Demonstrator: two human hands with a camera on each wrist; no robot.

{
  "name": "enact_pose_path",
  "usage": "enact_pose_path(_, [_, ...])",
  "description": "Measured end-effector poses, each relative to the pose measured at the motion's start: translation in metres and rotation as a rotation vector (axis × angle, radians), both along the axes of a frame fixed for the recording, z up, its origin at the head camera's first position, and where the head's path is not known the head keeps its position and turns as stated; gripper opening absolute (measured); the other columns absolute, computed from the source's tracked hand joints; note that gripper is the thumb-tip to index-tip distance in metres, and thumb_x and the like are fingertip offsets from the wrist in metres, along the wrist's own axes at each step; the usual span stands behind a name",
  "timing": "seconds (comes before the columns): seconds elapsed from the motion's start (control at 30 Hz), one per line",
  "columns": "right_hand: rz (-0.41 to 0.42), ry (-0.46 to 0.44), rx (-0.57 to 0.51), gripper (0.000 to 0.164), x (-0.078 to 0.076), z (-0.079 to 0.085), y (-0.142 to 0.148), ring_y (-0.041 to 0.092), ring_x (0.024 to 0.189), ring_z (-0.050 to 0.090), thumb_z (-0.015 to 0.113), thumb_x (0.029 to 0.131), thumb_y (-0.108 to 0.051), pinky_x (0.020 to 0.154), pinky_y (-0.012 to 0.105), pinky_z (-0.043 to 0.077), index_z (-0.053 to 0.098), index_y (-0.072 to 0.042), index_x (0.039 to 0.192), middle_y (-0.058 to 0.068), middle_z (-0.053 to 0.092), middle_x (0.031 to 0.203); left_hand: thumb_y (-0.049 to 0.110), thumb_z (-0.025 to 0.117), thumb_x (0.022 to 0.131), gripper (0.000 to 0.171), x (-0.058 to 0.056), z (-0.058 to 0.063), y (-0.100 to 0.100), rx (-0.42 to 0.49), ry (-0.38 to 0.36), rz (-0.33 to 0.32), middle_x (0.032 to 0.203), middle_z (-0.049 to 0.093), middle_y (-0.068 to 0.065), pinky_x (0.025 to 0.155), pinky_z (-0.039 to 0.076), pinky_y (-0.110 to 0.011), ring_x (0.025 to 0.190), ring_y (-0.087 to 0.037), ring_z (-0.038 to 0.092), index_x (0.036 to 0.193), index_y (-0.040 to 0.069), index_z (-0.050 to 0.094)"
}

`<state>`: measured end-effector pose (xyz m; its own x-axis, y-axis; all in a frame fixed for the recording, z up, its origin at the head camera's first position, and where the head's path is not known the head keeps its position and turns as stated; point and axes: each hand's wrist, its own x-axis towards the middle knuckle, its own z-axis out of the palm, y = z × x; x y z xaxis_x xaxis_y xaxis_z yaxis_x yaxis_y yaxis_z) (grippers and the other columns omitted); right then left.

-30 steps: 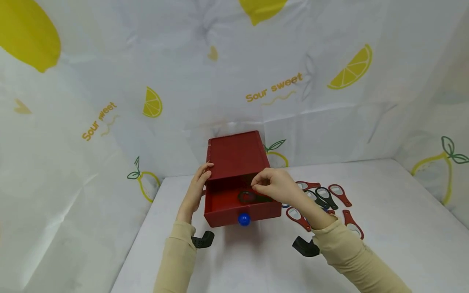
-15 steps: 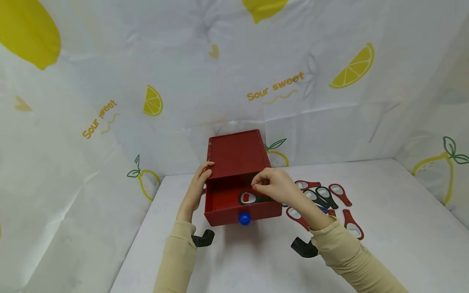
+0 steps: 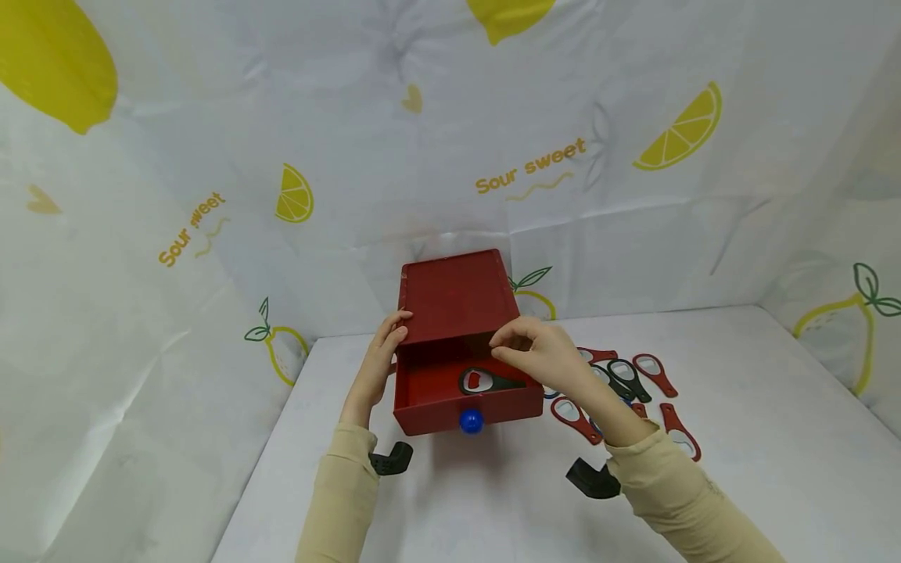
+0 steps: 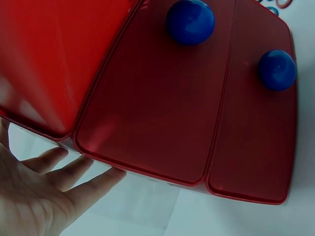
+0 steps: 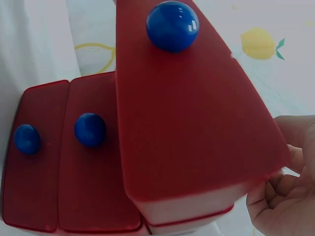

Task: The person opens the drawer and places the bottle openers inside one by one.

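A red drawer box (image 3: pixel 457 301) stands on the table with its top drawer (image 3: pixel 429 422) pulled out by its blue knob side. In that drawer lies a black bottle opener (image 3: pixel 507 383) with a pale plate and a hole showing red. My left hand (image 3: pixel 373 363) rests against the box's left side, fingers fairly straight; the left wrist view shows its fingertips (image 4: pixel 110 177) at the box edge. Over the drawer's right end hovers my right hand (image 3: pixel 538 356), fingers loosely bent, with nothing seen between them. The right wrist view has this hand (image 5: pixel 285 196) beside the drawer.
Several red, black and blue bottle openers lie right of the box, among them a red opener (image 3: pixel 655 374) and a black opener (image 3: pixel 629 379); my right forearm covers some. Two lower drawers with blue knobs (image 4: pixel 277 70) are closed. A lemon-print sheet (image 3: pixel 450 156) hangs behind.
The opener lies flatter and clearer in the drawer, its plate now lit. My right hand has lifted slightly right, off its handle. The left hand has stayed put.
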<state>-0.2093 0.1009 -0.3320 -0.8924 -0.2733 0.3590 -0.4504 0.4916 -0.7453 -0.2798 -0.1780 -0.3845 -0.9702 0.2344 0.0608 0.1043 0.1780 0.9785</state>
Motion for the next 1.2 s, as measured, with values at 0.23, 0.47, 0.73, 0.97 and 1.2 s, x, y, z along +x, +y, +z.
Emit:
enact_pose_path(0.23, [-0.07, 0.007, -0.042, 0.011, 0.007, -0.004, 0.02, 0.012, 0.075, 0.053, 0.068, 0.084, -0.018, 0.064, 0.021, 0.045, 0.069, -0.013, 0.094, 0.0, 0.064, 0.086, 0.038, 0.04, 0.097, 0.036, -0.003, -0.009, -0.002, 0.007, -0.005, 0.015, 0.147, 0.029, -0.002, 0.095, 0.04, -0.052, 0.124, -0.027, 0.041, 0.133, 0.031, 0.04])
enact_pose_path(0.47, [-0.184, -0.005, -0.07, 0.019, 0.012, -0.019, 0.044, 0.007, 0.073, 0.055, 0.066, 0.086, -0.024, 0.063, 0.019, 0.047, 0.068, -0.011, 0.099, 0.006, 0.066, 0.091, 0.036, 0.037, 0.098, 0.037, -0.002, -0.008, -0.001, 0.01, -0.014, -0.002, 0.149, 0.027, -0.004, 0.096, 0.039, -0.054, 0.127, -0.029, 0.039, 0.135, 0.029, 0.038])
enact_pose_path(0.73, [-0.272, -0.125, -0.05, 0.029, 0.02, -0.044, 0.076, 0.004, 0.076, 0.055, 0.062, 0.088, -0.033, 0.064, 0.019, 0.047, 0.066, -0.009, 0.105, 0.008, 0.064, 0.098, 0.038, 0.04, 0.097, 0.037, 0.0, -0.003, 0.001, 0.006, 0.002, -0.002, 0.148, 0.028, -0.004, 0.095, 0.04, -0.053, 0.126, -0.029, 0.039, 0.133, 0.029, 0.04])
enact_pose_path(0.97, [-0.31, -0.169, 0.038, 0.029, 0.025, -0.075, 0.099, 0.005, 0.07, 0.052, 0.064, 0.087, -0.03, 0.059, 0.019, 0.044, 0.065, -0.006, 0.104, 0.008, 0.064, 0.088, 0.034, 0.037, 0.099, 0.039, 0.013, 0.015, 0.005, 0.006, -0.008, -0.023, 0.149, 0.026, -0.007, 0.097, 0.038, -0.053, 0.127, -0.03, 0.038, 0.136, 0.024, 0.037])
enact_pose_path(1.2, [-0.339, -0.15, 0.232, 0.028, 0.03, -0.106, 0.109, 0.01, 0.066, 0.047, 0.067, 0.083, -0.016, 0.051, 0.021, 0.039, 0.064, 0.001, 0.105, 0.005, 0.061, 0.081, 0.037, 0.035, 0.099, 0.04, 0.011, 0.015, 0.006, 0.019, -0.014, -0.012, 0.15, 0.024, -0.008, 0.097, 0.038, -0.054, 0.129, -0.031, 0.036, 0.136, 0.021, 0.036])
